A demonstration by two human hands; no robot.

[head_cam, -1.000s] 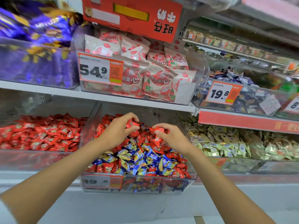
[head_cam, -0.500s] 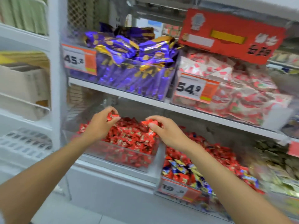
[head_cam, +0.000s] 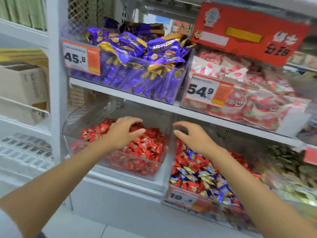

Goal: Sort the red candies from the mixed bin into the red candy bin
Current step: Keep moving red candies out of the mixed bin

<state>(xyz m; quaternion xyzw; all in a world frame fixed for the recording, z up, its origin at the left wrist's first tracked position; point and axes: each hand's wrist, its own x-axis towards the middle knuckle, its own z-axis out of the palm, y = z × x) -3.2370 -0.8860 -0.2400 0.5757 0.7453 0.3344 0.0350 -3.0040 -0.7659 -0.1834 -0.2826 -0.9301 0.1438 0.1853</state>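
Note:
The red candy bin (head_cam: 73,127), a clear tub on the lower shelf, is heaped with red candies (head_cam: 145,146). To its right stands the mixed bin (head_cam: 181,198), holding red, blue and gold wrapped candies (head_cam: 197,170). My left hand (head_cam: 123,133) hovers over the red candies with fingers spread and relaxed, holding nothing. My right hand (head_cam: 192,138) is at the divide between the two bins, above the mixed bin's back left corner, fingers loosely spread and empty.
On the upper shelf sit a bin of purple packets (head_cam: 137,66) with a 45.8 price tag and a bin of strawberry-print packets (head_cam: 248,100) tagged 54.9. A red sign (head_cam: 248,31) hangs above. A white shelf post (head_cam: 54,83) stands left; gold-wrapped candies (head_cam: 291,172) lie far right.
Both hands pinched red candies over the mixed bin, carried them left to the red candy bin, and have now let go; both are empty with fingers spread.

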